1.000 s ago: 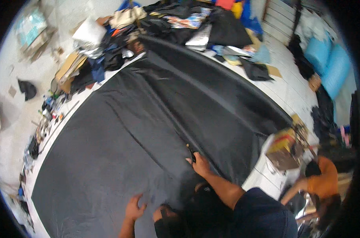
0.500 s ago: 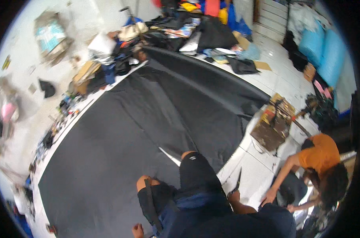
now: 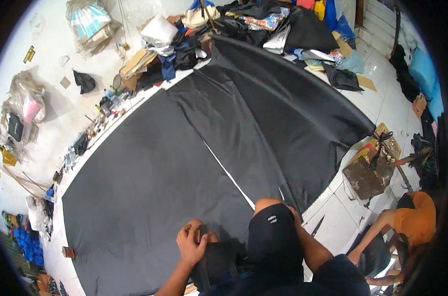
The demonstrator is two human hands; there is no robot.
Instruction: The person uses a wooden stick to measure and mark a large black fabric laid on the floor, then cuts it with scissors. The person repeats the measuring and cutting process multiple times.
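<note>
A large sheet of black fabric [image 3: 130, 163] is spread on the floor in front of me. A long narrow slit in it shows white, running from its middle toward my right knee. My left hand [image 3: 190, 241] rests on my left knee, fingers spread, holding nothing. My right hand [image 3: 296, 215] is against the outer side of my right knee, its fingers mostly hidden behind the leg. A dark pointed blade [image 3: 318, 226], like that of scissors, lies on the tiles beside my right forearm, which hides its handle end.
At right a co-worker in an orange shirt [image 3: 415, 217] bends over a dark object. A worn wooden block [image 3: 367, 172] stands by the fabric's right edge. Fabric scraps and bags [image 3: 308, 34] are piled at the back. A small can [image 3: 68, 252] sits at the left edge.
My left hand has risen from the lower edge onto my left knee. My right hand has left the blade and moved forward to my right knee. The view has shifted left.
</note>
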